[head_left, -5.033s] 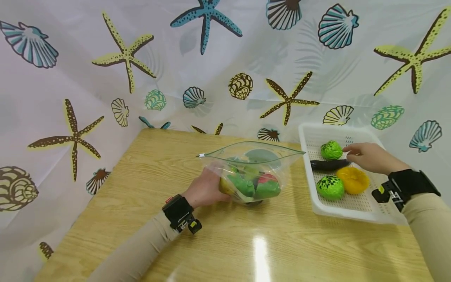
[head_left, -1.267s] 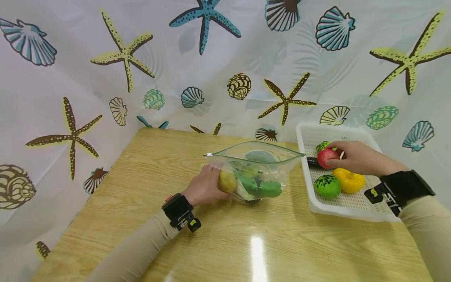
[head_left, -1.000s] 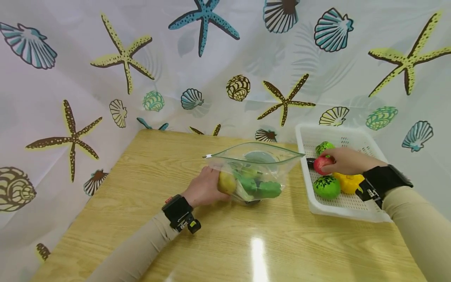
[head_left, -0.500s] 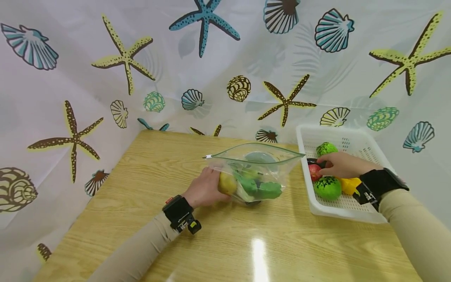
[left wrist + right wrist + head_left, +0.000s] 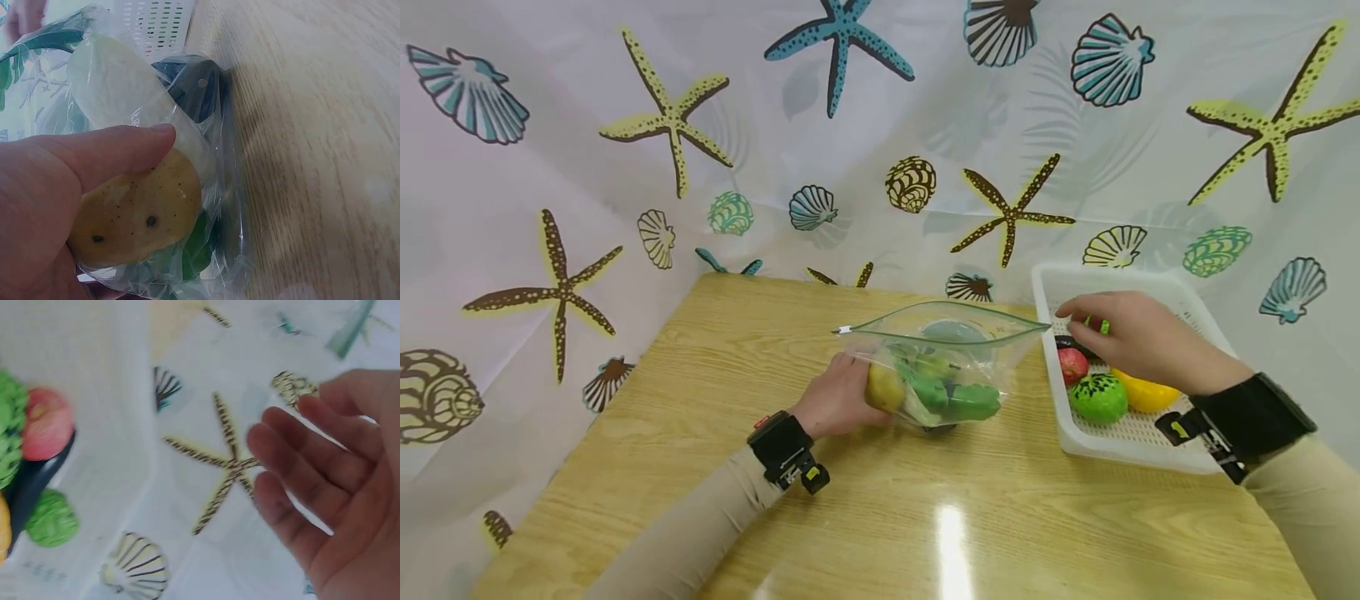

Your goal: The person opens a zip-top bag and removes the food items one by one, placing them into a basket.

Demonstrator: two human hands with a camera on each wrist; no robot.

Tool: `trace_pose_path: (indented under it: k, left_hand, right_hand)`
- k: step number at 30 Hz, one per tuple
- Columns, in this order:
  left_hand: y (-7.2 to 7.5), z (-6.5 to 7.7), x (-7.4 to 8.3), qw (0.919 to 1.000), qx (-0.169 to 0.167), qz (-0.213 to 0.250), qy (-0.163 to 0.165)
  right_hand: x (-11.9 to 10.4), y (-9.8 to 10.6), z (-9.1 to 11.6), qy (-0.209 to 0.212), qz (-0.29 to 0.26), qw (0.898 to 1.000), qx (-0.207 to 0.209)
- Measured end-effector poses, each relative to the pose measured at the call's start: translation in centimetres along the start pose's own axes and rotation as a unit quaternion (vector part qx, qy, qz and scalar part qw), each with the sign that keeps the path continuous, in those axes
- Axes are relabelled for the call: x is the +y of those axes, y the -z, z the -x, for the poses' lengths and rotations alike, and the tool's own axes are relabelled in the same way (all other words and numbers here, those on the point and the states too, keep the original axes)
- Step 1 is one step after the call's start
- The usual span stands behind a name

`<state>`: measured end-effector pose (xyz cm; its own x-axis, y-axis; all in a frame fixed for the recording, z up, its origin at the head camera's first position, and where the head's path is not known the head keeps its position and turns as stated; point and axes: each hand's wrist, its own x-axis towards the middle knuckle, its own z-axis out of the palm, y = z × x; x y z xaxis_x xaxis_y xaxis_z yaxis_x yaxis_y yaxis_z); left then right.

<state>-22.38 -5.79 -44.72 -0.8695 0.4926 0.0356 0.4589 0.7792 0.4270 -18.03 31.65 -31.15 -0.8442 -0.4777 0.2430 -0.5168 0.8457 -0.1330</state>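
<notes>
My left hand (image 5: 841, 398) grips the side of a clear zip bag (image 5: 1015, 354) that stands on the table with its mouth spread. In the left wrist view, the thumb presses through the plastic on a toy potato (image 5: 140, 215), beside a pale, long piece (image 5: 119, 81). Green pieces (image 5: 973, 403) also show inside the bag. Over the white basket (image 5: 1142, 457) hovers my right hand (image 5: 1138, 337), fingers loosely bent and holding nothing. Below it lie a red apple-like fruit (image 5: 1073, 365), a dark eggplant (image 5: 1063, 342), a green dark-speckled round piece (image 5: 1099, 400) and a yellow bell pepper (image 5: 1146, 394).
A small green round vegetable (image 5: 51, 519) lies beside the eggplant in the basket, mostly behind my right hand in the head view. Behind the wooden table (image 5: 820, 525) hangs a sheet (image 5: 865, 117) printed with starfish and shells. The basket stands right of the bag.
My right hand held the red fruit over the basket, set it down at the basket's left side, let go and rose. The left hand and bag have stayed nearly still since then.
</notes>
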Motion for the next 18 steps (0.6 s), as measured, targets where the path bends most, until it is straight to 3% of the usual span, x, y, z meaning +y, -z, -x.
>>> trace_pose_path:
  k: [3, 6, 11, 18]
  left_hand:
    - [-0.1, -0.1, 0.0, 1.0, -0.001, 0.0, -0.001]
    - [-0.1, -0.2, 0.0, 1.0, -0.002, 0.0, -0.001]
    - [-0.1, -0.1, -0.1, 1.0, -0.002, -0.002, -0.004]
    - [-0.1, 0.0, -0.2, 0.9999, -0.001, -0.009, -0.009]
  right_hand:
    - [-2.3, 0.9, -0.4, 0.064, 0.017, 0.995, 0.076]
    - [-4.5, 1.3, -1.0, 0.119, 0.03, 0.986, 0.112]
    - [-7.3, 1.0, -1.8, 0.157, 0.041, 0.982, 0.098]
    - [-8.9, -0.2, -3.2, 0.178, 0.033, 0.982, 0.061]
